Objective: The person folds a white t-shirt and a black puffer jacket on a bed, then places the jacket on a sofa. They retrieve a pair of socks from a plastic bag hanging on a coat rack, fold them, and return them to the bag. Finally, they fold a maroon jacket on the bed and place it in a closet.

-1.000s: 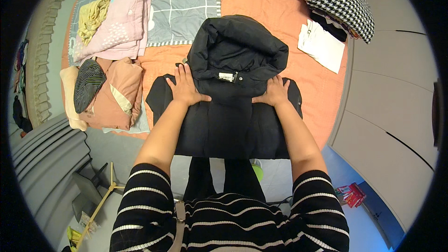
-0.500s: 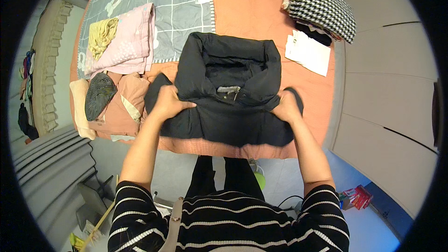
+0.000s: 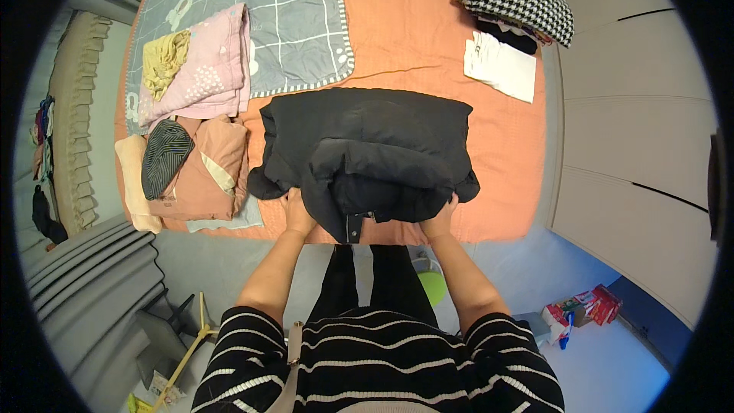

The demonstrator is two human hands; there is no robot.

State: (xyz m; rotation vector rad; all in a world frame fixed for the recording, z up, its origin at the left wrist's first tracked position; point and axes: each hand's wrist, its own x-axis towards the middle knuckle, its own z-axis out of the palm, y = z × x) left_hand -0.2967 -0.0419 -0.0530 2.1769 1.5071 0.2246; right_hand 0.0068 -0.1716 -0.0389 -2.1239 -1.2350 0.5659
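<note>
A black puffer jacket (image 3: 372, 118) lies across the front of the bed, its thick collar toward me and overhanging the bed's near edge slightly. At the left of the collar, my left hand (image 3: 298, 216) grips the jacket, with the fingers partly hidden by the cloth. My right hand (image 3: 439, 220) holds it on the other side, fingertips showing at the jacket's right edge. A small metal fastener (image 3: 353, 234) shows on the collar's near flap.
On the left of the bed (image 3: 501, 206) are a folded pink blanket (image 3: 210, 69), a yellow cloth (image 3: 164, 61), pink clothing (image 3: 222, 153) and a dark striped piece (image 3: 166, 157). A houndstooth bundle (image 3: 520, 0) and a white cloth (image 3: 501, 69) lie far right. A grey quilt (image 3: 294, 38) covers the back left.
The jacket has flipped over: its collar opening faced away and now lies at the near edge. Both hands have moved inward and closer to me, and the jacket's body is spread farther back.
</note>
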